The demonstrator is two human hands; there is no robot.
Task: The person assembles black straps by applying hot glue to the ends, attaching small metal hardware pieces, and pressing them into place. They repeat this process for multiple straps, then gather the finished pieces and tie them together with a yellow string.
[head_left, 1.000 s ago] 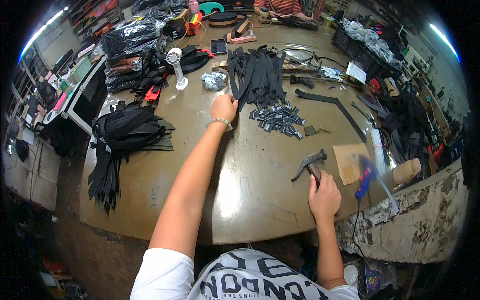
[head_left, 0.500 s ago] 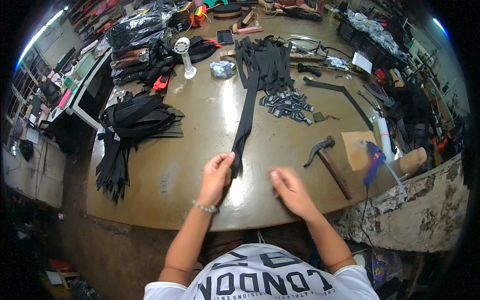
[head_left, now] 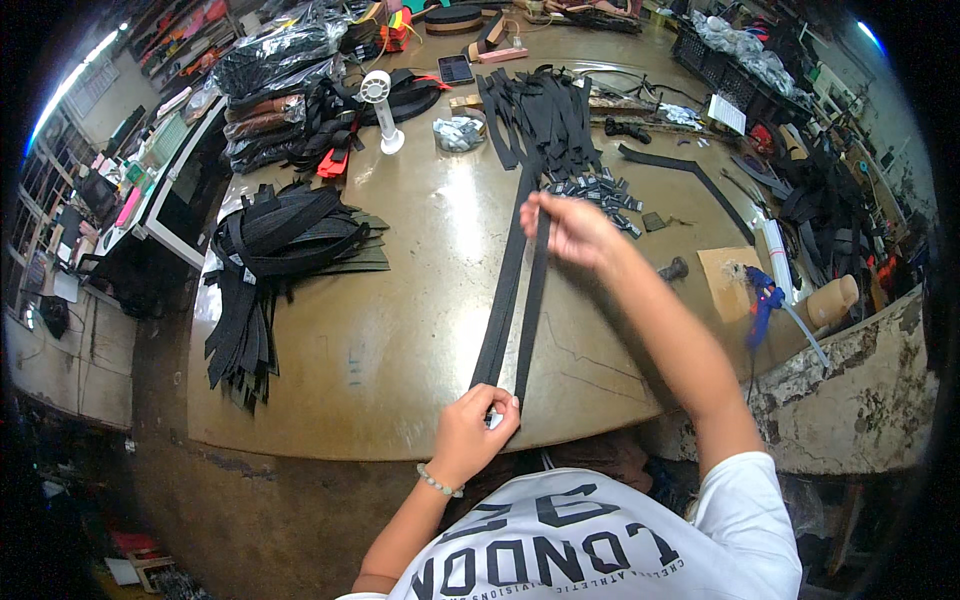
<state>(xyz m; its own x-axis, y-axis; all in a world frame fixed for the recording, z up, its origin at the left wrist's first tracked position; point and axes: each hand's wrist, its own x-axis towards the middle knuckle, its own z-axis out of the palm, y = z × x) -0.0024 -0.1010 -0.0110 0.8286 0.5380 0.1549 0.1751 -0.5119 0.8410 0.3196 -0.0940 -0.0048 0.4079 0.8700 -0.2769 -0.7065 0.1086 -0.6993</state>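
Note:
At the table's front edge, my left hand [head_left: 475,430] is closed on a black webbing strap [head_left: 502,310]. A small white piece shows at its fingers. Two lengths of strap run side by side away from this hand: one reaches the heap of black straps [head_left: 548,120], the other rises to my right hand [head_left: 578,228]. That right hand pinches the strap's upper part, just in front of a pile of small dark labels [head_left: 610,190]. My right forearm covers most of the hammer, leaving its dark head [head_left: 675,268] in sight.
A bundle of black straps [head_left: 290,235] lies at the left. Toward the back stand a white hand fan [head_left: 381,105] and a clear bag [head_left: 459,132]. On the right are a blue glue gun [head_left: 765,300], brown cardboard [head_left: 725,280] and a bent black strip [head_left: 690,170].
My right hand has moved up and away from me, and now grips the strap. My left hand has come nearer with the strap, which now shows as two lengths.

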